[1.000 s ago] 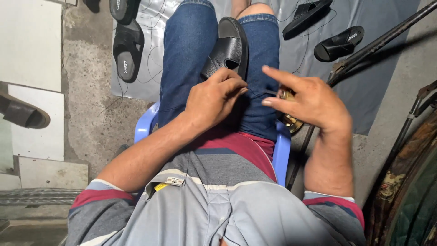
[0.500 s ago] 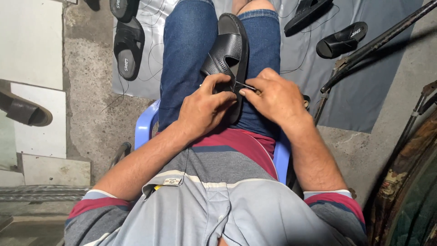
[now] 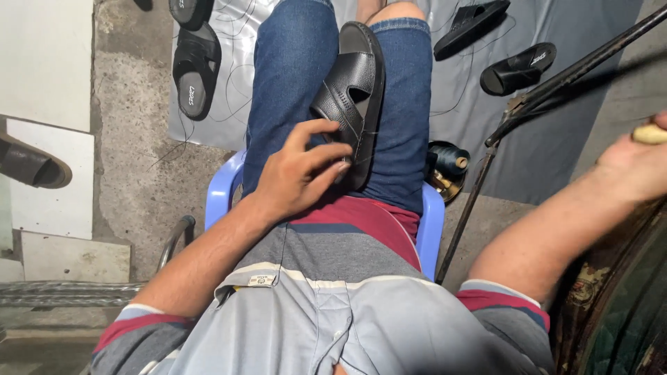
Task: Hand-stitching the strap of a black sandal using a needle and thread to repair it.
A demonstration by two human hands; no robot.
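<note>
- Black leather sandal [image 3: 353, 97] lying on the denim-clad lap, toward twelve o'clock.
- Left hand [image 3: 300, 175] pressing on its heel end, fingers spread, not clenched.
- Right hand [image 3: 636, 163] out at three o'clock, clenched around a pale handle [image 3: 650, 134].

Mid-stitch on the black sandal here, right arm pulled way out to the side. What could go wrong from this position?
1. The left hand alone pins the black sandal on the lap; a hard tug could probably slide or tilt it off the thighs.
2. A thin thread seems to hang down the shirt; it might snag.
3. The right hand, gripping a pale handle, is at the frame edge beside a dark metal rod; it could knock against it.
</note>
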